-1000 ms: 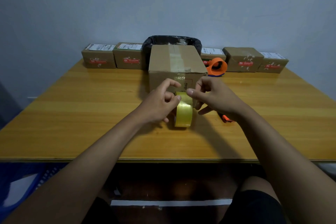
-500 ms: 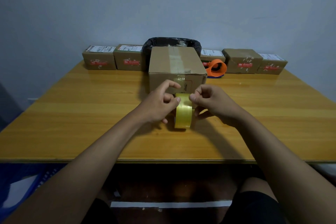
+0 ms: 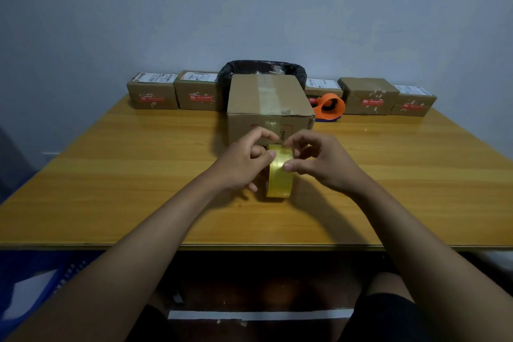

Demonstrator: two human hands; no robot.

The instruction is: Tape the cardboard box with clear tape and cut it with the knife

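This looks like a small parcel-packing station in a plain room. A wooden tabletop [image 3: 111, 175] stands against a bare pale wall [image 3: 249, 8]. Along the tabletop's far edge sits a row of small labelled cardboard parcels [image 3: 152, 94], with a black-lined bin [image 3: 262, 69] at the row's middle and an orange tape dispenser [image 3: 330, 107] just right of the bin.
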